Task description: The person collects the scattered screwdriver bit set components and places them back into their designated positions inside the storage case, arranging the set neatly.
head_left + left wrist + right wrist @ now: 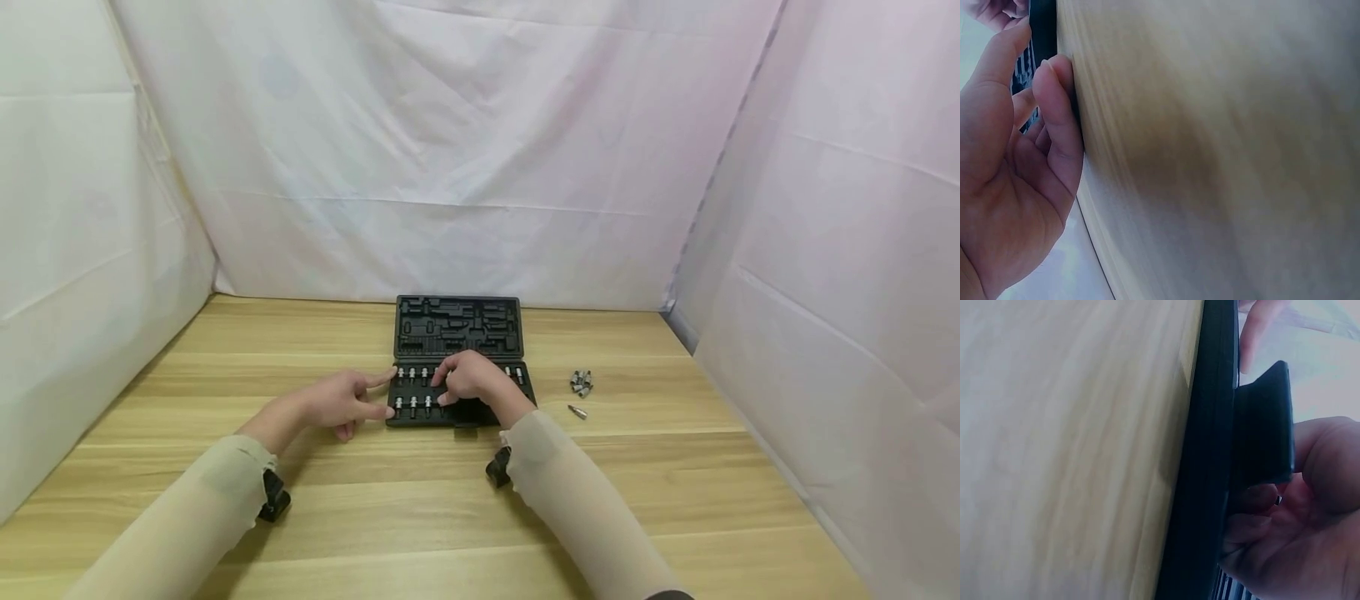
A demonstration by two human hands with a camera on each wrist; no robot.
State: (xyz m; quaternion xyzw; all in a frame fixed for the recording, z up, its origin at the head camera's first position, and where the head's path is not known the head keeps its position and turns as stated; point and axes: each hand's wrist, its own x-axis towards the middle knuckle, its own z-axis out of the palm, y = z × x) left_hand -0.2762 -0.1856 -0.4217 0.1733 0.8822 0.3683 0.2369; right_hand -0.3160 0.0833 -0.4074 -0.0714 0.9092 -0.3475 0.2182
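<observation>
An opened black socket case (457, 360) lies on the wooden table, its lower tray holding two rows of silver bit sockets (413, 406). My left hand (341, 402) is at the tray's left edge, index finger and thumb stretched out with their tips on its two left corners. Over the middle of the tray, my right hand (471, 379) points down with bent fingers, pinching a bit socket at the lower row. In the right wrist view a small metal glint shows between these fingers; the case's black latch (1264, 425) hides part of the hand.
To the right of the case lies a small pile of bit sockets (581, 382), with a single bit socket (577, 412) nearer the front. White cloth (450, 167) hangs behind the table and along both sides. The raised case lid (459, 325) has moulded recesses.
</observation>
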